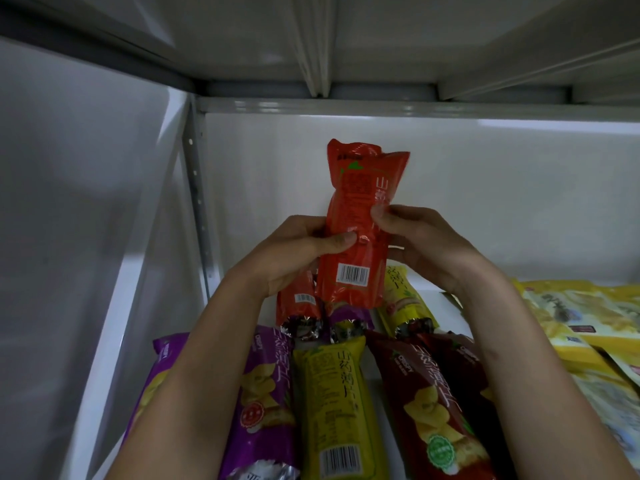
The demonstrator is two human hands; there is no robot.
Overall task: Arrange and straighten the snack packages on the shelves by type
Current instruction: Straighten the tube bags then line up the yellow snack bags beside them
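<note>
White metal shelf (433,299) under a grey upper board, dim white walls around. Left hand (294,251) and right hand (419,240) both gripping an upright red snack package (360,216) above purple, yellow and dark red packs lying flat.

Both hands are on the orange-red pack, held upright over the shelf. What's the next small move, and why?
Probably lower the orange-red pack, now held by the left hand and right hand, and lay it flat beside the matching orange-red pack lying below the left hand. That pairs the same type. The held pack's barcode side faces the camera, so turning it over first may help.
</note>
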